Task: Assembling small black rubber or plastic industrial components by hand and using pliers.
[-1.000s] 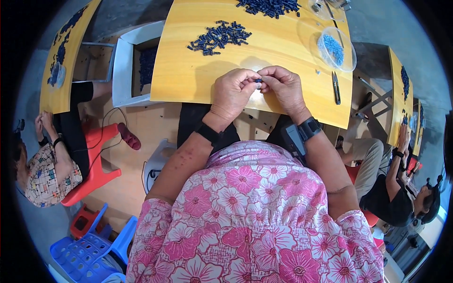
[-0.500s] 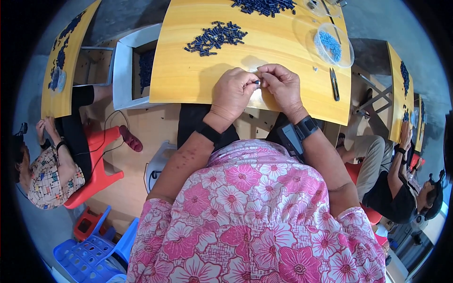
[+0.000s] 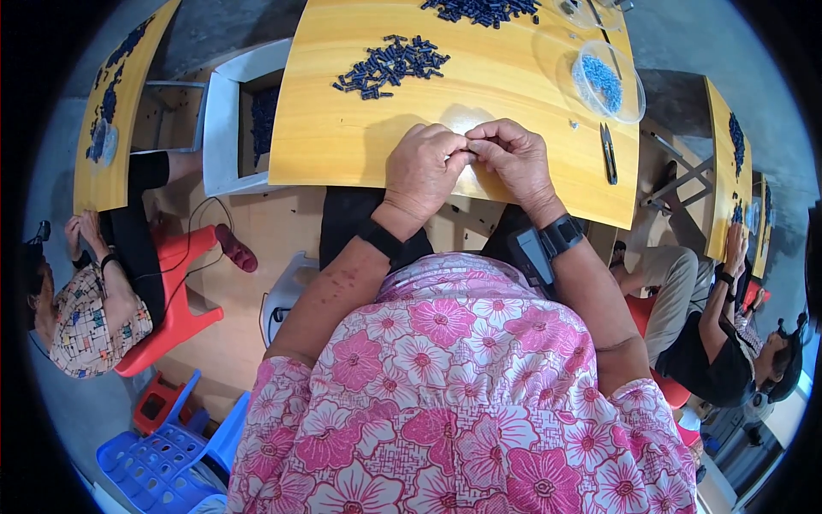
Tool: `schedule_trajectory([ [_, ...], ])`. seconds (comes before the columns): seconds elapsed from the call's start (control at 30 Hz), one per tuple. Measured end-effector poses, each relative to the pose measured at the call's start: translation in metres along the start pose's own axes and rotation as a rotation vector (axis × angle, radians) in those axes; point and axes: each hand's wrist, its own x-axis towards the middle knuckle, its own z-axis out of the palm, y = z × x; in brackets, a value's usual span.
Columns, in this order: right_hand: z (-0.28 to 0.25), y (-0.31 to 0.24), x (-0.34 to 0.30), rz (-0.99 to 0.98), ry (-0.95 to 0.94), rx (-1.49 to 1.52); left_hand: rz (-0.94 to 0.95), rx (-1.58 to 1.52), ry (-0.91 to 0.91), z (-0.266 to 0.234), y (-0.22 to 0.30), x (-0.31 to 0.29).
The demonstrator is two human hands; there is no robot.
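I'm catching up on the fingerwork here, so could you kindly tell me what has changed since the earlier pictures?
The fingertips of the left hand and right hand have closed together, hiding the small dark piece that showed between them; whether it is still held cannot be seen. The nearer dark pile, round tub and snips stayed put.

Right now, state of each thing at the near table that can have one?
Left hand: fingertips pinched, contents hidden
Right hand: thumb and finger closed, meeting the left
Tub: open, partly filled with blue bits
Snips: lying on table
Box: open, dark parts inside
Near pile: loose, spread
Far pile: loose, cut off by frame
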Motion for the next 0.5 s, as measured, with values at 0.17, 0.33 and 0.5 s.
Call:
schedule_trajectory([
  [0.17, -0.004, 0.003, 0.003, 0.013, -0.055, 0.083, 0.028, -0.013, -0.002, -0.001, -0.002, 0.001],
  [0.33, -0.006, -0.006, 0.012, -0.045, -0.142, 0.152, 0.035, 0.046, -0.042, -0.001, 0.002, 0.001],
  [0.5, 0.026, -0.024, 0.032, -0.411, 0.059, -0.133, 0.132, 0.057, -0.036, 0.001, -0.002, -0.002],
])
